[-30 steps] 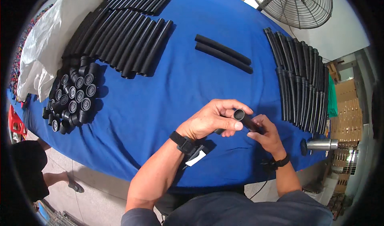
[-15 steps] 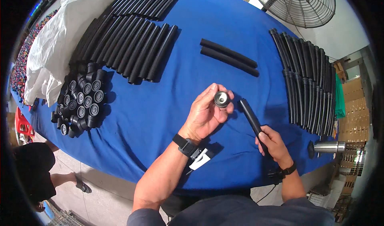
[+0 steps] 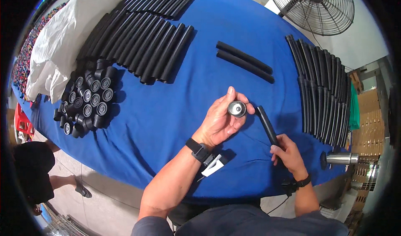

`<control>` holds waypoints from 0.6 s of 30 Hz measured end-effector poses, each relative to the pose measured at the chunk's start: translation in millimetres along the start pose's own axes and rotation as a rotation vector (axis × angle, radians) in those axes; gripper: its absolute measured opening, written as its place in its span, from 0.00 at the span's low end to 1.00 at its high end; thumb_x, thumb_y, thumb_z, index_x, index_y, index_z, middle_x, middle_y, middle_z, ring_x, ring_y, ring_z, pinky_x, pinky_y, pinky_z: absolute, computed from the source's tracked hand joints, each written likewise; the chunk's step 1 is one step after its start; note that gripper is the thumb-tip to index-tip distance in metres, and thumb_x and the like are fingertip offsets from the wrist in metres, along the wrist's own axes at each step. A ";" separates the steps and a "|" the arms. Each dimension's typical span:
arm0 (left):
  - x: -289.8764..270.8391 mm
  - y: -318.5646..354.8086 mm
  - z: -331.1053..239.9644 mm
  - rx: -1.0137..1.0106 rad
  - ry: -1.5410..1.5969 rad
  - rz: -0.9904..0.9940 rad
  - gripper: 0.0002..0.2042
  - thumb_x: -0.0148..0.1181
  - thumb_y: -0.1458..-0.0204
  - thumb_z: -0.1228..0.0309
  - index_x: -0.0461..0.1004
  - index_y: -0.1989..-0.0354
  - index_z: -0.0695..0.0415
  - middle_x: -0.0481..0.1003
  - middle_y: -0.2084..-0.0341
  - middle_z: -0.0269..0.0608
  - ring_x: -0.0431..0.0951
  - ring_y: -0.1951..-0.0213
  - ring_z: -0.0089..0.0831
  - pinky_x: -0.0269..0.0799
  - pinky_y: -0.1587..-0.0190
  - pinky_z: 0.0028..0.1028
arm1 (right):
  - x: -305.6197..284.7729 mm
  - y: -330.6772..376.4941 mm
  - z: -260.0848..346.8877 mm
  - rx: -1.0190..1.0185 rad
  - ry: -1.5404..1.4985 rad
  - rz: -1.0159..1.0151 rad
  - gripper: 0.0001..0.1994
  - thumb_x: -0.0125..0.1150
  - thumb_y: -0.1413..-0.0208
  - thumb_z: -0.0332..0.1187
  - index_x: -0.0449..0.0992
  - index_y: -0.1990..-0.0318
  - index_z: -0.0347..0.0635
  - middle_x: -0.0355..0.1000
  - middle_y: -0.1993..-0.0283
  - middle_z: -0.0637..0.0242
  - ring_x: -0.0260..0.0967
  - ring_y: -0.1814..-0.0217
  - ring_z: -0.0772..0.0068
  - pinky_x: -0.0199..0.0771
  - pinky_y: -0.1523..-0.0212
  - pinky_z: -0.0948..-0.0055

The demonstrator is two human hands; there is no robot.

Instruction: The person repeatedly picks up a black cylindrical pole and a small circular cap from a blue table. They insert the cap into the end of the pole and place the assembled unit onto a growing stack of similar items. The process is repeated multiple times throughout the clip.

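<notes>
My left hand [image 3: 223, 118] has its fingers round a black round cap [image 3: 237, 109], its hollow end turned up and a pale inside showing. My right hand [image 3: 288, 151] grips a black tube [image 3: 266, 125] by its lower end. The tube's upper end is close to the cap, but a small gap separates them. Beyond the hands, two loose black tubes [image 3: 244, 62] lie side by side on the blue cloth. To the left is a pile of black caps [image 3: 95, 99], below rows of black tubes [image 3: 156, 48].
Capped tubes [image 3: 321, 90] lie in two rows at the right. A steel cylinder [image 3: 341, 158] rests near the right edge of the blue cloth [image 3: 167, 119]. White sheeting [image 3: 54, 56] covers the left edge. A fan [image 3: 313, 6] stands behind the table; a person's leg [image 3: 62, 181] shows at lower left.
The view has shifted slightly. The cap in my left hand has tilted, so its inside looks different. The tube in my right hand stays just beside it.
</notes>
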State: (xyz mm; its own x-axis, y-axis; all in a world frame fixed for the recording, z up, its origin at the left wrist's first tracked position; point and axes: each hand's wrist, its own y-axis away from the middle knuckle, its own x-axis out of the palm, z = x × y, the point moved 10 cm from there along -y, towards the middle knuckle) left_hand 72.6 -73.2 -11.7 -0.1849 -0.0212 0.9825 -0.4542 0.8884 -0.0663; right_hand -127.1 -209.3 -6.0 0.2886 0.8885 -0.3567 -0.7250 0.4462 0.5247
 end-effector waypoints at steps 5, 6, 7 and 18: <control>-0.1 -0.4 2.9 -0.036 0.017 0.005 0.25 0.42 0.30 0.48 0.75 0.59 0.59 0.79 0.67 0.55 0.71 0.84 0.26 0.62 0.88 0.17 | -2.2 6.5 -1.8 -0.005 0.055 0.011 0.12 0.55 0.33 0.32 0.70 0.47 0.36 0.73 0.67 0.66 0.71 0.76 0.78 0.71 0.79 0.77; -1.2 0.4 1.7 -0.038 0.005 -0.014 0.25 0.43 0.31 0.47 0.75 0.59 0.58 0.79 0.68 0.53 0.72 0.84 0.26 0.62 0.88 0.17 | -1.1 7.1 -1.2 -0.009 0.066 0.014 0.13 0.54 0.32 0.32 0.70 0.46 0.36 0.73 0.67 0.66 0.71 0.76 0.78 0.70 0.79 0.78; -5.8 0.4 -3.9 0.004 -0.031 -0.053 0.25 0.44 0.32 0.46 0.75 0.60 0.58 0.78 0.68 0.51 0.71 0.84 0.26 0.61 0.88 0.17 | 0.1 8.0 0.5 -0.010 0.071 0.022 0.13 0.54 0.31 0.33 0.69 0.44 0.36 0.73 0.67 0.65 0.70 0.77 0.79 0.70 0.79 0.78; -31.7 14.2 -83.3 0.430 -0.175 -0.358 0.30 0.51 0.42 0.35 0.73 0.50 0.52 0.69 0.71 0.34 0.68 0.68 0.28 0.66 0.65 0.29 | 109.8 1.2 69.7 -0.133 -0.315 0.437 0.23 0.51 0.30 0.34 0.59 0.31 0.38 0.71 0.68 0.66 0.68 0.77 0.81 0.68 0.81 0.80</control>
State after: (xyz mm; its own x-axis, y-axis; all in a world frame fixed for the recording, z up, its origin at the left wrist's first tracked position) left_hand 144.6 -21.8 -29.2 -0.0792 -0.3937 0.9158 -0.8212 0.5465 0.1640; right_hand -52.7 -103.7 9.2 0.1012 0.9861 0.1317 -0.8862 0.0292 0.4623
